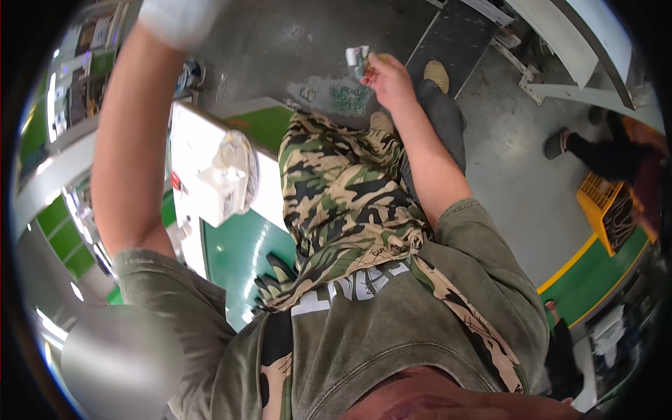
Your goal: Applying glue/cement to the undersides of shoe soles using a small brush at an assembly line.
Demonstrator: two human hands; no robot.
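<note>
My left arm stretches up along the left side, and its hand (178, 19) wears a white glove. The upper edge cuts that hand off and motion smears it, so its fingers do not show. Farther right, my bare right hand (389, 78) is closed, thumb and fingers pinching a small white and teal item (358, 60). Its exact kind is too small to make out. A camouflage apron (343, 189) covers my front. Beside its left edge a dark green and black glove (278, 281) sticks out.
A white worktop (192, 140) on my left carries a pale plastic container (231, 182) and a red-handled thing (176, 180). To the right are a yellow crate (595, 210) with dark cords and another person's shoe (555, 144). A wet patch (346, 98) marks the floor ahead.
</note>
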